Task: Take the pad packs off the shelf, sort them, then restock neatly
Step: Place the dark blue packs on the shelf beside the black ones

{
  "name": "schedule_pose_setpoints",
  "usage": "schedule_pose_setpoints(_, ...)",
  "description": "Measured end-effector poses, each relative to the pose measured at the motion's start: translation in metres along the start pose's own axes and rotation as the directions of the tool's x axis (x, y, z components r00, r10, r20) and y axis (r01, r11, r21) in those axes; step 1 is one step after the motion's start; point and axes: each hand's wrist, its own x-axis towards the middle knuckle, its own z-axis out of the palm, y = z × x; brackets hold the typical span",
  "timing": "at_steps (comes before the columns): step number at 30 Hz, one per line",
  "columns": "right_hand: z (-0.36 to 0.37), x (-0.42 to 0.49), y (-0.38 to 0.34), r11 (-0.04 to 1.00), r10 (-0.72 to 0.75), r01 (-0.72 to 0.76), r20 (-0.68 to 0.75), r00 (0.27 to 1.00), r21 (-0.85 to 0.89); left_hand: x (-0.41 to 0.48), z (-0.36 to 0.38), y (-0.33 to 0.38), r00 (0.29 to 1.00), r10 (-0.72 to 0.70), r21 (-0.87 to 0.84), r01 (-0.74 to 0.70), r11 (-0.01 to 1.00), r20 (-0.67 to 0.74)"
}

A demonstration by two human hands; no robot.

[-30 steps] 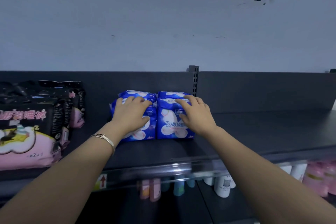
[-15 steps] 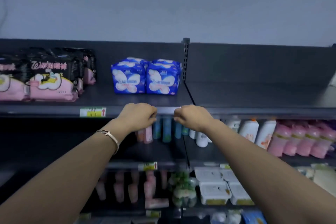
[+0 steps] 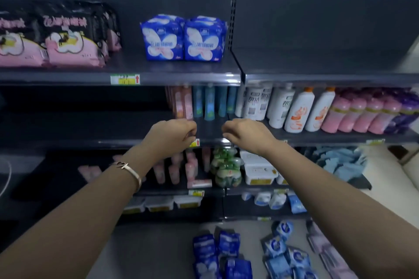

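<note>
our left hand point(image 3: 174, 136) and right hand point(image 3: 246, 135) hang empty before the second shelf point(image 3: 113, 141), fingers loosely curled on nothing. two blue packs point(image 3: 182, 39) stand touching at the right end of the top shelf point(image 3: 127, 62), set back from its front edge. we judge the matching dark packs point(image 3: 217, 253) on the floor point(image 3: 158, 244) go next: grip one in each hand, face out, flush beside that pair.

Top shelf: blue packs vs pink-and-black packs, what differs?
Blue packs are blue with a white butterfly shape; pink-and-black packs are pink below, black above. Blue packs look narrower, pink-and-black packs wider. Blue packs stand by the upright post, pink-and-black packs at the left. Both face front on the top shelf.
</note>
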Motion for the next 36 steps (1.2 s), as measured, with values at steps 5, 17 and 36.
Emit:
schedule_pose_setpoints(5,0.027,-0.056,-0.025,0.997,0.053,-0.054,0.017,0.998,0.047,-0.054,0.029,0.009,0.997,0.036,-0.124,-0.027,0.992,0.067)
schedule_pose_setpoints(17,0.072,-0.136,-0.012,0.975,0.079,-0.080,0.016,0.997,0.210,-0.081,0.080,0.085,0.994,0.091,-0.107,-0.084,0.991,0.062)
schedule_pose_setpoints(36,0.190,-0.201,0.084,0.925,-0.067,-0.057,0.308,0.949,0.377,-0.095,0.224,0.179,0.907,-0.239,-0.257,0.337,0.906,0.347)
